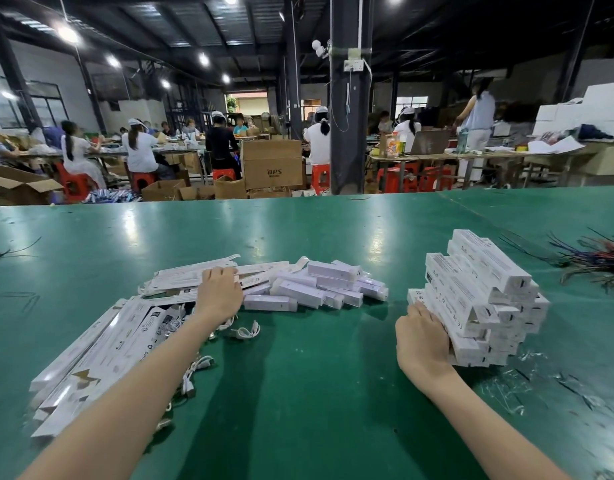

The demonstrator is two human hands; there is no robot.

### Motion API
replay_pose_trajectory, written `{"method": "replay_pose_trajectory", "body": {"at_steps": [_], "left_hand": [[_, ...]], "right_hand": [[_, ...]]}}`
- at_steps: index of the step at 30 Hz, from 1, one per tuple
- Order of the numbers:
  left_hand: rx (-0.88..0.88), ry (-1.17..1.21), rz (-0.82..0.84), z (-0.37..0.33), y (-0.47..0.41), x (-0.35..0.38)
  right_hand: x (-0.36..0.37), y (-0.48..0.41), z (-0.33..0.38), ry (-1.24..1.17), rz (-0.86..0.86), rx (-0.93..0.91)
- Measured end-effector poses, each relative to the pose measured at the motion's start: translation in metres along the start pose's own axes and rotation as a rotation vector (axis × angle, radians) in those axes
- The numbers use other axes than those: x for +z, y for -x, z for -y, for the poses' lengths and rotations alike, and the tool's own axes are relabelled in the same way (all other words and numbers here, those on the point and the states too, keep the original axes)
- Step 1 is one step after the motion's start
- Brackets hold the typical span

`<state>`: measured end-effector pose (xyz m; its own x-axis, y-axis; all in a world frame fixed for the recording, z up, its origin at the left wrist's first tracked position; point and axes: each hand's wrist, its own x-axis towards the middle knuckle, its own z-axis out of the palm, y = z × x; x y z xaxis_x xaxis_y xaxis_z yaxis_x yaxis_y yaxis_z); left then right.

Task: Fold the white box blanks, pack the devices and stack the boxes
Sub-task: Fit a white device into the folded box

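Note:
Flat white box blanks (101, 355) lie in a fan on the green table (298, 393) at the left, with more blanks (191, 277) behind them. My left hand (219, 292) reaches over those far blanks, fingers curled onto the top one. Loose folded white boxes (319, 285) are heaped in the middle. A tilted stack of packed boxes (485, 299) stands at the right. My right hand (423, 336) presses flat against the stack's left side. Small white cable devices (243, 332) lie near my left forearm.
A bundle of dark and coloured cable ties (596, 261) lies at the far right. Crumpled clear plastic (513, 386) sits in front of the stack. Beyond the table's far edge, several seated workers, cardboard cartons (271, 164) and a dark pillar (350, 95) fill the hall.

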<state>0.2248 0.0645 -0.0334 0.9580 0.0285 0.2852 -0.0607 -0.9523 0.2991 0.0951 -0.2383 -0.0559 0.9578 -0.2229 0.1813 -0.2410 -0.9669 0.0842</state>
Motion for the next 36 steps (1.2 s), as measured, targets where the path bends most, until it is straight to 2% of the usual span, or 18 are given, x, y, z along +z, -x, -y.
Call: {"method": "replay_pose_trajectory", "body": {"at_steps": [6, 9, 16, 24, 28, 31, 34, 35, 36], "left_hand": [[0.041, -0.061, 0.133, -0.007, -0.024, -0.012], [-0.001, -0.094, 0.199, -0.006, -0.031, -0.007], [0.035, -0.085, 0.213, -0.004, -0.036, -0.003], [-0.025, 0.027, 0.109, -0.002, -0.032, 0.002], [-0.104, 0.093, -0.05, 0.002, -0.03, 0.002], [-0.176, 0.268, -0.227, -0.003, -0.018, -0.009], [-0.199, 0.558, -0.295, -0.019, 0.01, -0.021], [-0.182, 0.675, -0.278, -0.029, 0.026, -0.023], [-0.15, 0.783, -0.239, -0.041, 0.044, -0.024]], "right_hand": [[0.001, -0.004, -0.01, -0.021, -0.019, 0.04], [-0.001, -0.007, -0.014, -0.021, -0.014, 0.052], [-0.001, -0.009, -0.016, -0.007, -0.018, 0.07], [-0.002, -0.01, -0.022, -0.012, -0.035, 0.123], [0.003, -0.01, -0.023, 0.034, -0.095, 0.072], [0.004, -0.009, -0.021, 0.039, -0.196, 0.008], [0.002, -0.008, -0.009, -0.193, -0.465, -0.157], [0.001, -0.005, -0.002, -0.399, -0.497, -0.23], [-0.002, 0.0, 0.007, -0.685, -0.409, -0.274]]}}
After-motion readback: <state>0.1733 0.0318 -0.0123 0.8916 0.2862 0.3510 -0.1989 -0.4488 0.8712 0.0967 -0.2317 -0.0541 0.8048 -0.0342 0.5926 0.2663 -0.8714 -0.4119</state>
